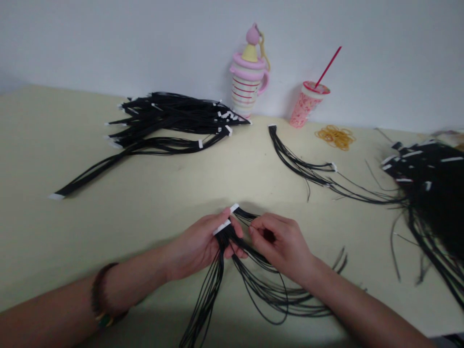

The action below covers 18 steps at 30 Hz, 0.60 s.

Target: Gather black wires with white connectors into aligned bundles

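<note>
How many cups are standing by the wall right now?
2: a striped lidded mug and, to its right, a pink cup with a red straw, both by the wall. None appear hidden.

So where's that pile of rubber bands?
In the head view, the orange rubber bands lie toward the back right of the table, just beside the pink cup with the red straw.

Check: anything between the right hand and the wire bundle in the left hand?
Nothing visible. The right hand is on the strands of the black wire bundle, which the left hand grips just below its white tag. No other object lies between them.
</note>
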Each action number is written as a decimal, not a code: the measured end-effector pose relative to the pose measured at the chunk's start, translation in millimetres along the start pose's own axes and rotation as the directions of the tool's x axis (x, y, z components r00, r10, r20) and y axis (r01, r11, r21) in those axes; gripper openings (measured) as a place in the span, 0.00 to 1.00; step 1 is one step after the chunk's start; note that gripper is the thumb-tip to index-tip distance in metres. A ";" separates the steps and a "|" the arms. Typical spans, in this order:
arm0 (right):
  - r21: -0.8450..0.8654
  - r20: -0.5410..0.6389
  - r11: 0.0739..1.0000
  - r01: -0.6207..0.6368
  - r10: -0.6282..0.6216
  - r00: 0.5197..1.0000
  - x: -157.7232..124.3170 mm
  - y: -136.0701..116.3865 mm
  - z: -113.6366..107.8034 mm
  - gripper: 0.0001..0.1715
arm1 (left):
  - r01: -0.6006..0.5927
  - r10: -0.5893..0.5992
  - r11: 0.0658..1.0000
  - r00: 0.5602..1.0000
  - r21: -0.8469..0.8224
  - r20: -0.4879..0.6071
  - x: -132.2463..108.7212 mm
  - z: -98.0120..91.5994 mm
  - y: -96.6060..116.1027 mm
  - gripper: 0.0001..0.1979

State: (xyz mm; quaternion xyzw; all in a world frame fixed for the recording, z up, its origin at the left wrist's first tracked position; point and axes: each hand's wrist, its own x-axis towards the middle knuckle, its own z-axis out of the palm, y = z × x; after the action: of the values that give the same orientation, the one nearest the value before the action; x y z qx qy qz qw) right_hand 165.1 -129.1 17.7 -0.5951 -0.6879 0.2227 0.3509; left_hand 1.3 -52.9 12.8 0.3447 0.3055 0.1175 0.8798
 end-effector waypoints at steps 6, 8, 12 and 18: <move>0.026 0.027 1.000 -0.006 0.005 1.000 0.9 0.1 1.5 0.06 | -0.016 0.016 1.000 1.000 0.014 0.022 0.3 0.8 -1.2 0.22; 0.019 0.024 1.000 -0.011 0.011 1.000 0.9 0.4 2.6 0.07 | -0.037 0.036 0.999 0.998 0.017 0.044 0.8 1.0 -2.2 0.22; 0.035 0.003 0.999 0.014 -0.014 1.000 -0.5 -0.2 4.4 0.08 | -0.084 0.083 0.996 0.993 0.011 0.088 1.6 1.3 -4.7 0.22; 0.047 -0.009 0.999 0.024 -0.024 1.000 -4.7 -1.2 7.3 0.08 | -0.111 0.108 0.994 0.988 0.020 0.114 1.0 2.5 -6.2 0.21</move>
State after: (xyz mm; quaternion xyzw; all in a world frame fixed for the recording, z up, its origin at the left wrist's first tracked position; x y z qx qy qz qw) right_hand 159.1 -133.1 12.7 -0.5792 -0.6880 0.2319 0.3706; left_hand 3.7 -58.4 9.6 0.3784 0.2375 0.1420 0.8833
